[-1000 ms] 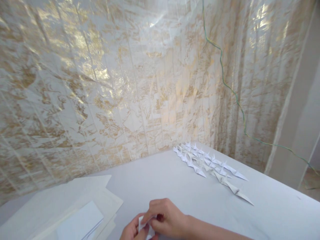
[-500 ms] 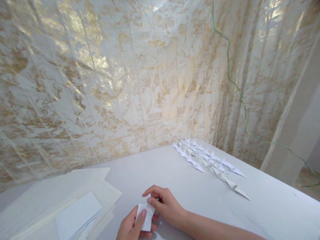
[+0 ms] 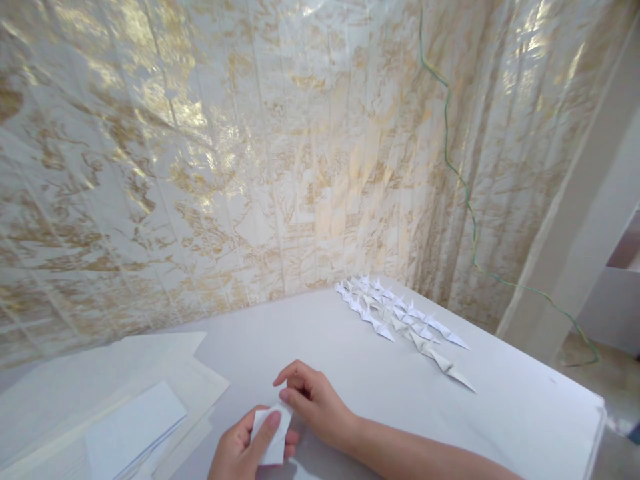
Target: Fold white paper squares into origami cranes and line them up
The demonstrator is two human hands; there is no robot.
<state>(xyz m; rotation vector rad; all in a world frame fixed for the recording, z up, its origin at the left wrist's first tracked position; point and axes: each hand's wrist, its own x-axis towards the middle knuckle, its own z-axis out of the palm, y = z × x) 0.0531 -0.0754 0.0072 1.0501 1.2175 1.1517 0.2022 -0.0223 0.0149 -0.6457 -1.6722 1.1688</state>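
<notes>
Bright, soft daylight; glare on gold wall covering (image 3: 210,167) (strongest upper left); wide-angle bending at edges.

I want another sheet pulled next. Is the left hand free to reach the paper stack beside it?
Probably not yet: the left hand grips the small folded paper. The paper stack itself lies unobstructed.

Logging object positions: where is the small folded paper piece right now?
In the head view, the small folded paper piece sits bottom centre, held in the left hand, with the right hand touching its top edge.
</notes>
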